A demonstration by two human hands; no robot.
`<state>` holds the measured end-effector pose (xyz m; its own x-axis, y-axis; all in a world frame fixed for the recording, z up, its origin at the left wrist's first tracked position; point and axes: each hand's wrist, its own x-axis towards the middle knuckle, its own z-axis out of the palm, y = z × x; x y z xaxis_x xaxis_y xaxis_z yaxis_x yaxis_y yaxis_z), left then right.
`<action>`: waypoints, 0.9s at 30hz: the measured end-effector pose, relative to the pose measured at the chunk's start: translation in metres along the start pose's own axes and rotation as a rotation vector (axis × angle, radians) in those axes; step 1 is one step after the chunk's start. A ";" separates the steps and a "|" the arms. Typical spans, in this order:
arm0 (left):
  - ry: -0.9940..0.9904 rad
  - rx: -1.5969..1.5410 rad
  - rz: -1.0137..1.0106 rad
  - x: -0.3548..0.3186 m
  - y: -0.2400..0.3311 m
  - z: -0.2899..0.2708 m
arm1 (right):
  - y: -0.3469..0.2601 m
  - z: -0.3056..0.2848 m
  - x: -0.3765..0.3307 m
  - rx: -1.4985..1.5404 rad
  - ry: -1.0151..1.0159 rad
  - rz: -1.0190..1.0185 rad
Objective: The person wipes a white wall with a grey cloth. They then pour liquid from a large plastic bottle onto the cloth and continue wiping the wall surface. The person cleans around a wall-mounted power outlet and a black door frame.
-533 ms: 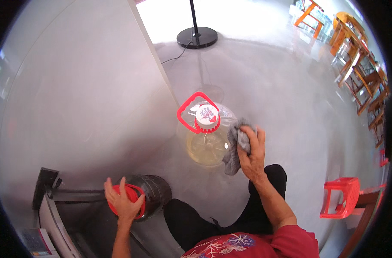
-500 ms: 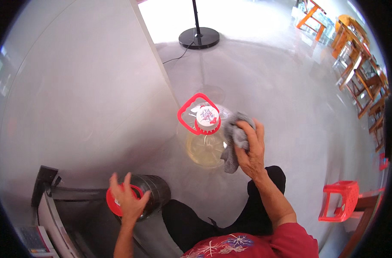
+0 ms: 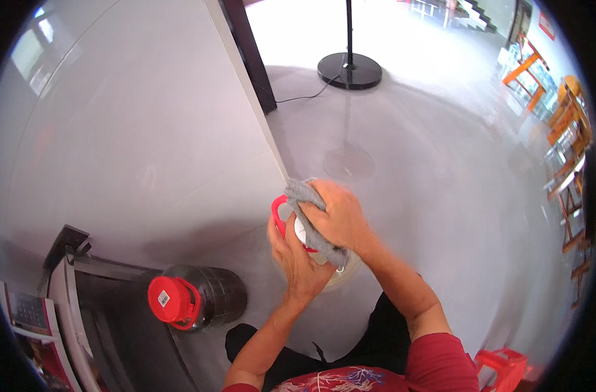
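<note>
A large clear jug (image 3: 347,272) of pale yellow liquid stands on the floor in front of me, largely covered by my hands. Its red handle (image 3: 276,210) and part of its white cap (image 3: 300,230) still show. My left hand (image 3: 299,266) is closed around the jug's neck, below the cap. In my right hand (image 3: 338,214) is a grey cloth (image 3: 323,243), pressed over the right side of the cap and neck. Left of the jug sits a dark, rounded jar (image 3: 224,295) with a red lid (image 3: 166,298); neither hand touches it.
A pale panel (image 3: 160,130) rises on the left. A black round stand base (image 3: 350,70) with a cord lies beyond the jug. Wooden stools (image 3: 566,124) line the far right, and a red plastic stool (image 3: 504,369) is at lower right. An open dark cabinet (image 3: 124,313) stands lower left.
My left hand has moved from over the dark jar's red lid to the jug's neck. The right hand has brought the cloth from beside the jug onto its cap. The view has shifted.
</note>
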<state>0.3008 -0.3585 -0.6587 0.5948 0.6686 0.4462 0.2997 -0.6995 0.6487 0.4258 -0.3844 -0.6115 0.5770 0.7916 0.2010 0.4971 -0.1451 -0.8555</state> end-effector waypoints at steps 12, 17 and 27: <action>-0.007 0.014 -0.163 -0.002 0.013 -0.001 | 0.081 -0.034 -0.081 0.145 0.158 -0.159; 0.006 -0.010 -0.279 -0.010 -0.003 0.011 | 0.067 -0.030 -0.050 -0.038 0.044 -0.277; 0.178 0.030 -0.299 -0.013 -0.010 0.034 | 0.167 0.035 0.096 0.161 -0.451 -0.386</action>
<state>0.3154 -0.3690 -0.6927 0.3388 0.8768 0.3412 0.4647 -0.4713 0.7496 0.5414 -0.3118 -0.7515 0.0261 0.9474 0.3190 0.4910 0.2658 -0.8296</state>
